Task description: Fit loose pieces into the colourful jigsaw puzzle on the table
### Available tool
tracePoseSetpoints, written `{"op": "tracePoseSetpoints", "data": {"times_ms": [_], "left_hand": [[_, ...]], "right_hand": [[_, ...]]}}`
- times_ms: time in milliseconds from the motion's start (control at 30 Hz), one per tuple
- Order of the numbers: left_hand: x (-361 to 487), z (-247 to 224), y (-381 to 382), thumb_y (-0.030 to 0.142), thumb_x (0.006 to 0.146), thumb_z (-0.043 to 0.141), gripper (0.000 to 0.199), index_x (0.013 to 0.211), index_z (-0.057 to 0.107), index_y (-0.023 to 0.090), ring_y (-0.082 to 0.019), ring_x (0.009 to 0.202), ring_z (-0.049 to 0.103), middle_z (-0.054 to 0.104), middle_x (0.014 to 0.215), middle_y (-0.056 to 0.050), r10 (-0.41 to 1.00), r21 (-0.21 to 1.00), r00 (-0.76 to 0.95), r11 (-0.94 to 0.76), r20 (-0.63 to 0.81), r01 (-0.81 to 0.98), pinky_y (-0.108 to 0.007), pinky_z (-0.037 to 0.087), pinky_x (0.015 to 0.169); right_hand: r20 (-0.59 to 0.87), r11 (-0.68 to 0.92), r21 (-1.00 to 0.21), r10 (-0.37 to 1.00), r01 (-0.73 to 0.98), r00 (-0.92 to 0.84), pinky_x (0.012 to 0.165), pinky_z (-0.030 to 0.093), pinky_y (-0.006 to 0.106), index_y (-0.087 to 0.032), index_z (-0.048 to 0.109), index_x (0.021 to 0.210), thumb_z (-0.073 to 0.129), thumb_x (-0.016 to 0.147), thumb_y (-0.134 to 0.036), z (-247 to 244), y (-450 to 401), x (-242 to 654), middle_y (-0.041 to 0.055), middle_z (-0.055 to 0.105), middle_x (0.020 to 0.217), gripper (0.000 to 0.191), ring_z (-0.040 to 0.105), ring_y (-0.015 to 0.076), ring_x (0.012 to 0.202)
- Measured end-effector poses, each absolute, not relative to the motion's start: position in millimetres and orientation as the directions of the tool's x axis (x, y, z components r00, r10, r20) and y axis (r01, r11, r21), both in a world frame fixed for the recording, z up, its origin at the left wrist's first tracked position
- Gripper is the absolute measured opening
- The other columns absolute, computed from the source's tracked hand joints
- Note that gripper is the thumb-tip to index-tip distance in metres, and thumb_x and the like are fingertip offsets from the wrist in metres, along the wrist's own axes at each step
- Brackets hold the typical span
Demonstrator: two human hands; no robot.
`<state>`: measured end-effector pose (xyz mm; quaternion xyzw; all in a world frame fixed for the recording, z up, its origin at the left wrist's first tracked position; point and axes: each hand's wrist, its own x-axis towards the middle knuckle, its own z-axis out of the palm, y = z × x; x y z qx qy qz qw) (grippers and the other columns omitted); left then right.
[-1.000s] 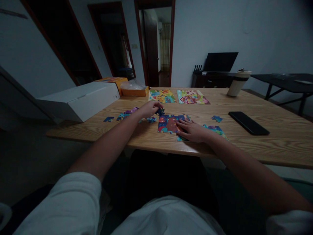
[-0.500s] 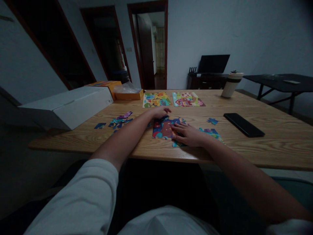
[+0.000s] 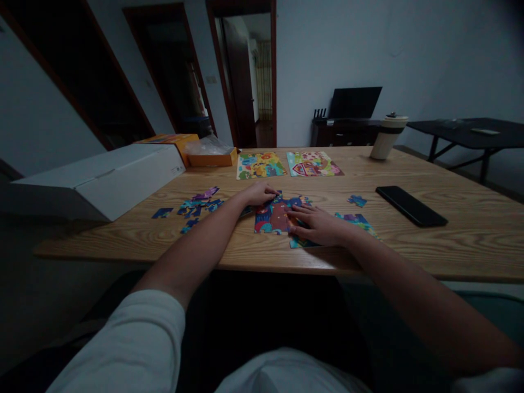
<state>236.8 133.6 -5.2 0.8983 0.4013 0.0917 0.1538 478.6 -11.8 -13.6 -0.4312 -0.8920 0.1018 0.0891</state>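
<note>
Left hand (image 3: pixel 257 194) lower (on puzzle (image 3: pixel 273 215))

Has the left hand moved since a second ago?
Yes. The left hand has come down from above the loose pieces to the far left corner of the half-built puzzle, fingertips on it.

Left arm: bare forearm, pale sleeve at the shoulder, reaching forward and inward. Left hand (image 3: pixel 257 194): palm down, fingers curled low, tips pointing right; whether the grip closes on anything is hard to tell in the dim light. Right arm: bare, stretched forward from the lower right. Right hand (image 3: pixel 317 225): flat, palm down, fingers (image 3: pixel 295 209) spread and pointing left. The two hands lie near each other, apart.
</note>
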Motion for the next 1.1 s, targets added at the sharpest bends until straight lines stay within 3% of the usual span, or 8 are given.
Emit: {"op": "tracePoseSetpoints", "data": {"times_ms": [200,400,667,833,1100], "left_hand": [[234.4,-3.8,134.5,0.010,0.088,0.051,0.042,0.122,0.073,0.021,-0.018,0.114,0.064,0.069,0.129,-0.007,0.763,0.314,0.646,-0.619,0.023,0.720,-0.024,0.044,0.099],[234.4,-3.4,132.7,0.004,0.085,0.049,0.045,0.119,0.075,0.018,-0.018,0.112,0.065,0.070,0.128,-0.010,0.770,0.292,0.637,-0.619,0.042,0.729,-0.024,0.045,0.098],[235.9,-7.4,134.3,0.009,0.087,0.053,0.039,0.116,0.076,0.020,-0.018,0.111,0.065,0.071,0.126,-0.007,0.779,0.335,0.623,-0.606,0.068,0.721,-0.026,0.046,0.099],[239.9,-8.5,131.6,0.029,0.089,0.065,0.029,0.113,0.077,0.019,-0.020,0.097,0.069,0.076,0.113,-0.008,0.813,0.437,0.580,-0.544,0.062,0.716,-0.027,0.051,0.086],[243.7,-8.4,133.5,0.030,0.086,0.071,0.030,0.113,0.077,0.018,-0.018,0.088,0.069,0.077,0.108,-0.008,0.833,0.461,0.551,-0.506,0.044,0.729,-0.025,0.050,0.078]], "right_hand": [[0.064,0.596,-0.276,0.794,0.754,-0.604,0.119,0.028,0.052,-0.020,0.041,0.155,0.032,0.098,-0.069,-13.8,-11.3,479.7,0.0130,0.034,0.161,0.076,0.028,0.0336,0.150],[0.063,0.601,-0.278,0.790,0.749,-0.610,0.118,0.029,0.053,-0.023,0.043,0.155,0.033,0.097,-0.068,-12.6,-11.3,480.0,0.0111,0.035,0.161,0.073,0.029,0.0340,0.149],[0.067,0.598,-0.268,0.794,0.755,-0.605,0.118,0.027,0.055,-0.024,0.043,0.154,0.031,0.098,-0.069,-14.4,-10.6,480.5,0.0114,0.036,0.161,0.074,0.030,0.0335,0.149],[0.056,0.591,-0.282,0.797,0.756,-0.602,0.118,0.027,0.055,-0.024,0.041,0.156,0.031,0.097,-0.071,-14.2,-10.8,480.5,0.0105,0.035,0.161,0.076,0.029,0.0336,0.149],[0.058,0.596,-0.269,0.794,0.756,-0.605,0.118,0.027,0.056,-0.024,0.043,0.154,0.032,0.098,-0.068,-12.1,-12.3,479.9,0.0106,0.035,0.161,0.073,0.031,0.0343,0.148]]}}
